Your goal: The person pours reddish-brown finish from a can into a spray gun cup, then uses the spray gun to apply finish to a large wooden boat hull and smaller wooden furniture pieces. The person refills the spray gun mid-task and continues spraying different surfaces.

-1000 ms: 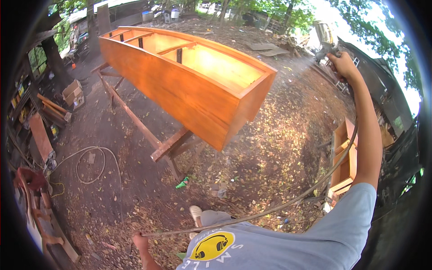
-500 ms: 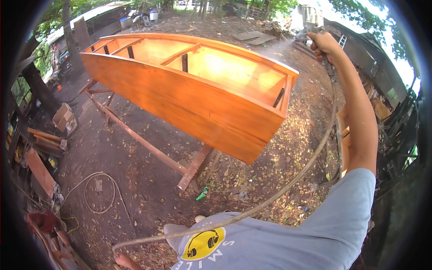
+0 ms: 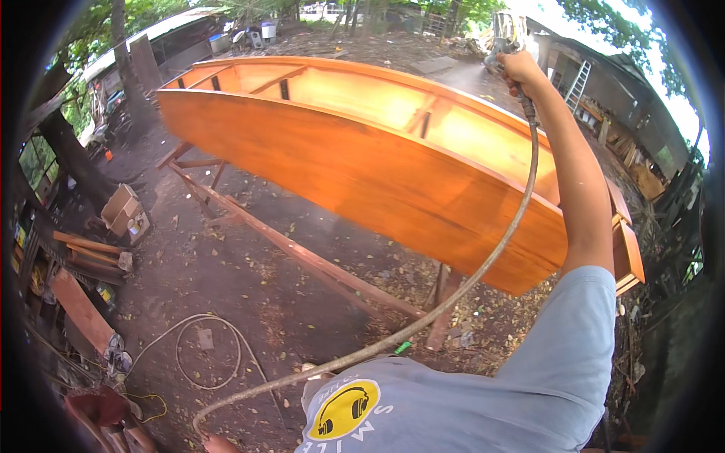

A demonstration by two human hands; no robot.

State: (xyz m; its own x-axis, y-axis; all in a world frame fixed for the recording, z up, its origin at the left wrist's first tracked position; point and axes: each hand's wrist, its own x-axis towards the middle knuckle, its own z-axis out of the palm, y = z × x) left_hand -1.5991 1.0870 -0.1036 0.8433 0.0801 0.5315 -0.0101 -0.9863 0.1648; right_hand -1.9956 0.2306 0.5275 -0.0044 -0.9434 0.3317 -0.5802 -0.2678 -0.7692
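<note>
My right hand (image 3: 521,69) is raised at the upper right, its fingers wrapped round a paint spray gun (image 3: 501,53) with a cup on top. A faint mist shows beside the nozzle, over the far edge of a long orange-stained wooden case (image 3: 340,177). This open-topped case has crosspieces inside and lies on wooden trestles (image 3: 294,248). From the gun's handle an air hose (image 3: 453,298) curves down across my front to the lower left. There my left hand (image 3: 217,444) is closed on the hose, partly cut off by the picture's edge.
A loop of thin hose (image 3: 181,351) lies on the dirt at the left, near a cardboard box (image 3: 124,211) and stacked boards (image 3: 89,253). A smaller orange wooden piece (image 3: 627,257) stands by my right arm. Behind it are a shed and a ladder (image 3: 578,85).
My view has shifted, so the case now reaches farther right and passes behind my right arm. The spray gun sits slightly farther left in view, still in my right hand.
</note>
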